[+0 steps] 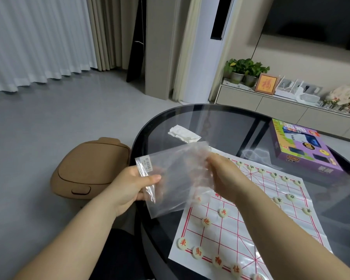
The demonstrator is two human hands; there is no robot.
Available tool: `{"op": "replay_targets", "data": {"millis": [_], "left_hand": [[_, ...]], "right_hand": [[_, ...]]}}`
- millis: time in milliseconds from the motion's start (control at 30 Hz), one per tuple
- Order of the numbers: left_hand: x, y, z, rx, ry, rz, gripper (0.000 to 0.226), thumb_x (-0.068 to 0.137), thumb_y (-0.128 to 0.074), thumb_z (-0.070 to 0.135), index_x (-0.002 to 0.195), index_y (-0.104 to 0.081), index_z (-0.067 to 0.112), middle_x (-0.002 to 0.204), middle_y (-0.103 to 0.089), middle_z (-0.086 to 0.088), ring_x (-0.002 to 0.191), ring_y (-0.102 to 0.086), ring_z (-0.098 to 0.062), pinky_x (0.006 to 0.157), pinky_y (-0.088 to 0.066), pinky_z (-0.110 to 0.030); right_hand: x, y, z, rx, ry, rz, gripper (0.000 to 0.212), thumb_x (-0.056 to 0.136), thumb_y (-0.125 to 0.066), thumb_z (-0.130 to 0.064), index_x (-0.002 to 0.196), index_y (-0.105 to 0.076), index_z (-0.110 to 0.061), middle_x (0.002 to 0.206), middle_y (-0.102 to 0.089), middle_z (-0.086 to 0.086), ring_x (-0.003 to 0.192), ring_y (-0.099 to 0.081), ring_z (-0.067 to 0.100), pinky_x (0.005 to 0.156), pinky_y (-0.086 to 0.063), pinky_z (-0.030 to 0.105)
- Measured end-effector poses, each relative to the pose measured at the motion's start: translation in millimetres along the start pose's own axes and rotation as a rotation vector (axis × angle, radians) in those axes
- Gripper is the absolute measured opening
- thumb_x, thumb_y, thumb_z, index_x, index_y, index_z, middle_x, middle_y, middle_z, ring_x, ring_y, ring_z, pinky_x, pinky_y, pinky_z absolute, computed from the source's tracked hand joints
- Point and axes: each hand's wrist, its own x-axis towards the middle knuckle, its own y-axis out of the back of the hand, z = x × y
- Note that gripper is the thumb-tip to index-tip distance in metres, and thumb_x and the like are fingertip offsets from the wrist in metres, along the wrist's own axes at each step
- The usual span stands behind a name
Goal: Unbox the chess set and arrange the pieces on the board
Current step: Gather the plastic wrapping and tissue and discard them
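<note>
A clear plastic bag (174,178) with a barcode sticker hangs in the air over the table's near left edge. My left hand (133,184) pinches its left side. My right hand (222,174) grips its crumpled right end. The bag looks empty. Below it lies a white paper chess board (257,225) with red grid lines. Round cream pieces with red characters (206,221) sit along the board's near rows. Cream pieces with green characters (290,197) sit along the far rows. My right forearm covers part of the board's middle.
The round dark glass table (220,122) carries a purple and green box (303,146) at the far right and a crumpled white tissue (183,134) at the back. A tan lidded bin (93,168) stands on the floor to the left of the table.
</note>
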Motion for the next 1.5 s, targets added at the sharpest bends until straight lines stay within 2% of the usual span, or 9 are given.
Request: {"op": "replay_targets", "data": {"millis": [100, 200, 333, 467, 600, 733, 933, 1167, 1500], "left_hand": [[3.1, -0.6, 2.7, 0.064, -0.082, 0.107, 0.017, 0.083, -0.056, 0.000, 0.082, -0.064, 0.014, 0.071, -0.068, -0.002, 0.068, -0.066, -0.017, 0.053, -0.051, -0.024], [4.1, -1.4, 4.8, 0.094, -0.155, 0.125, 0.021, 0.082, -0.057, -0.004, 0.078, -0.065, 0.015, 0.065, -0.066, 0.004, 0.054, -0.061, -0.005, 0.044, -0.046, -0.016], [0.0, -2.0, 12.1, 0.031, -0.228, 0.072, 0.026, 0.080, -0.054, -0.012, 0.074, -0.066, 0.011, 0.052, -0.066, 0.002, 0.045, -0.059, -0.006, 0.042, -0.048, -0.016], [-1.6, 15.3, 9.8, -0.195, -0.169, -0.252, 0.013, 0.066, -0.077, 0.009, 0.079, -0.075, 0.012, 0.075, -0.072, -0.006, 0.065, -0.068, -0.014, 0.055, -0.055, -0.025], [0.8, 27.1, 6.3, -0.426, -0.001, -0.659, 0.048, 0.086, -0.056, 0.035, 0.112, -0.054, -0.005, 0.121, -0.056, -0.024, 0.111, -0.054, -0.037, 0.090, -0.046, -0.053], [-0.6, 12.9, 17.2, 0.020, 0.117, -0.545, 0.097, 0.032, -0.077, 0.068, 0.105, -0.055, 0.007, 0.091, -0.069, -0.006, 0.076, -0.067, -0.016, 0.060, -0.054, -0.025], [-4.0, -13.7, 14.8, 0.040, 0.062, -0.324, 0.027, 0.052, -0.076, 0.019, 0.076, -0.066, 0.010, 0.067, -0.068, -0.004, 0.055, -0.064, -0.011, 0.051, -0.052, -0.020], [2.4, -27.9, 5.1, 0.060, -0.122, 0.225, 0.011, 0.074, -0.070, 0.017, 0.083, -0.064, 0.015, 0.081, -0.067, -0.006, 0.077, -0.063, -0.023, 0.074, -0.051, -0.038], [-3.2, -15.8, 4.6, 0.010, -0.104, -0.003, 0.019, 0.089, -0.048, 0.007, 0.084, -0.064, 0.018, 0.066, -0.070, 0.005, 0.060, -0.065, -0.008, 0.050, -0.050, -0.022]], "right_hand": [[-3.3, 2.0, 1.4, -0.012, -0.041, -0.105, 0.044, 0.092, -0.030, -0.049, 0.098, -0.063, -0.020, 0.100, -0.069, 0.003, 0.091, -0.067, 0.021, 0.077, -0.057, 0.036], [-4.0, 2.9, 4.8, -0.207, 0.010, -0.097, 0.018, 0.084, -0.056, -0.021, 0.103, -0.056, -0.021, 0.100, -0.065, 0.002, 0.091, -0.066, 0.023, 0.074, -0.058, 0.035], [-4.1, 2.0, 1.7, -0.134, 0.072, -0.067, 0.019, 0.081, -0.049, 0.014, 0.089, -0.055, -0.002, 0.074, -0.058, 0.009, 0.051, -0.059, 0.011, 0.043, -0.047, 0.017], [-0.2, 4.8, -1.9, -0.120, 0.166, -0.105, 0.016, 0.079, -0.052, 0.012, 0.074, -0.061, 0.000, 0.061, -0.060, 0.004, 0.049, -0.054, 0.008, 0.045, -0.042, 0.016], [-1.3, 7.1, -11.3, -0.246, 0.196, -0.195, 0.026, 0.070, -0.058, -0.002, 0.050, -0.064, -0.017, 0.068, -0.067, 0.002, 0.054, -0.050, 0.011, 0.046, -0.038, 0.015], [-0.7, 1.0, -17.9, -0.365, 0.184, -0.240, 0.038, 0.081, -0.047, 0.018, 0.064, -0.063, -0.012, 0.061, -0.065, -0.005, 0.054, -0.056, 0.005, 0.049, -0.042, 0.012], [2.8, -12.0, -11.5, -0.095, 0.113, -0.115, 0.016, 0.090, -0.047, -0.002, 0.093, -0.059, -0.012, 0.082, -0.066, 0.004, 0.067, -0.065, 0.011, 0.061, -0.055, 0.019], [0.9, -22.2, 13.4, -0.122, -0.003, -0.223, 0.039, 0.085, -0.053, -0.037, 0.115, -0.054, -0.013, 0.106, -0.062, 0.009, 0.094, -0.061, 0.023, 0.078, -0.055, 0.030], [10.5, -29.4, 16.2, -0.136, 0.124, 0.019, 0.021, 0.083, -0.053, 0.008, 0.082, -0.061, -0.011, 0.083, -0.060, 0.011, 0.084, -0.054, 0.030, 0.090, -0.044, 0.054]]}}
